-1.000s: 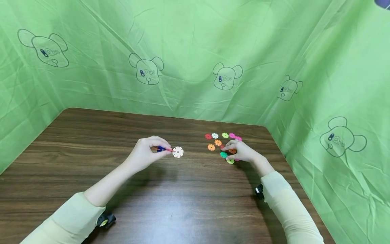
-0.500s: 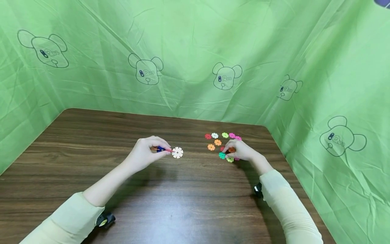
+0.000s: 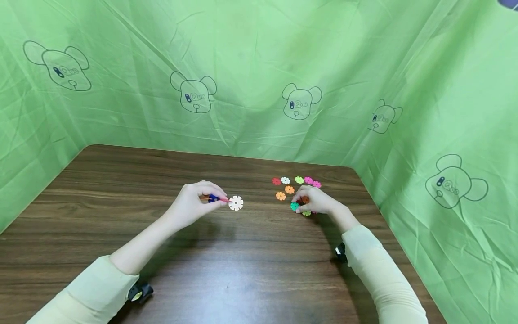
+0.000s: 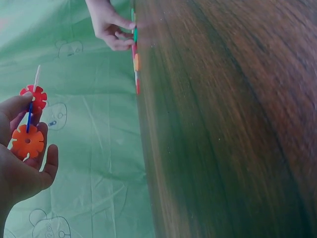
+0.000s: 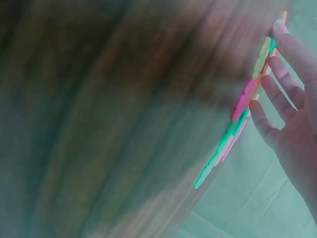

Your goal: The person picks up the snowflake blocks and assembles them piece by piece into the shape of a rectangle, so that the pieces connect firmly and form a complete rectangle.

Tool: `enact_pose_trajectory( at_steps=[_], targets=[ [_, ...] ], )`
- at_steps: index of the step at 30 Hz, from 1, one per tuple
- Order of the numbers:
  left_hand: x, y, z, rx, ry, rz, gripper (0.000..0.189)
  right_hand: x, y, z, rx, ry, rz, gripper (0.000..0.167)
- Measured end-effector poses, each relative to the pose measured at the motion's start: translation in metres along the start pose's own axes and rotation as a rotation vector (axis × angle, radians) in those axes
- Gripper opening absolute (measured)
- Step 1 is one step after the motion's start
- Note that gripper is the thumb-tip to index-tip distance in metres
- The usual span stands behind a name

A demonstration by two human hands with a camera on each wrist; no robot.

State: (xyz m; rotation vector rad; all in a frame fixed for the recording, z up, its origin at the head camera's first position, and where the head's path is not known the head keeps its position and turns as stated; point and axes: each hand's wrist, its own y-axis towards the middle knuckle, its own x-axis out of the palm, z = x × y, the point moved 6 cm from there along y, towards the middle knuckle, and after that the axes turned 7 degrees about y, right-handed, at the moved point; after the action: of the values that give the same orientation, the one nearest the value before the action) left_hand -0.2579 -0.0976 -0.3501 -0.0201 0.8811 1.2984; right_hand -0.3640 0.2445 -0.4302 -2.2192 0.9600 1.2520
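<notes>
On the wooden table (image 3: 226, 270), the green disc (image 3: 293, 206) touches the right hand (image 3: 319, 201), gripped or not I cannot tell, well to the right of the joined discs (image 3: 234, 204) pinched in the left hand (image 3: 192, 203).

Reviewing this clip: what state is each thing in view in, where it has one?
Left hand: holding the joined discs
Joined discs: linked in a chain, raised above the table, white disc at one end
Right hand: gripping the green disc
Green disc: gripped; lifted or not, unclear
Orange discs: loose, lying flat
Curtain: hanging, creased
</notes>
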Motion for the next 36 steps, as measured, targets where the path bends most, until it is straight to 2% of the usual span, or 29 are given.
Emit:
enact_pose_trajectory(
  at_steps=[8,13,19,22,27,36],
  targets=[
    [0.000,0.000,0.002,0.016,0.009,0.008,0.010,-0.003,0.003,-0.002,0.050,0.034,0.007,0.024],
    [-0.002,0.001,0.003,0.002,-0.010,0.014,0.010,-0.005,0.003,-0.008,0.063,0.034,0.021,0.015],
    [-0.004,0.000,0.003,-0.039,-0.013,0.008,0.010,-0.017,0.003,-0.020,0.119,0.076,0.113,0.006],
    [-0.005,0.000,0.004,-0.056,-0.007,0.009,0.010,-0.027,0.004,-0.033,0.115,0.102,0.179,0.006],
    [-0.005,0.002,0.005,-0.071,-0.010,0.018,0.010,-0.039,0.006,-0.057,0.057,0.174,0.253,0.006],
    [-0.004,0.005,0.008,-0.056,-0.018,0.028,0.006,-0.050,0.008,-0.105,-0.117,0.230,0.350,0.009]
  ],
)
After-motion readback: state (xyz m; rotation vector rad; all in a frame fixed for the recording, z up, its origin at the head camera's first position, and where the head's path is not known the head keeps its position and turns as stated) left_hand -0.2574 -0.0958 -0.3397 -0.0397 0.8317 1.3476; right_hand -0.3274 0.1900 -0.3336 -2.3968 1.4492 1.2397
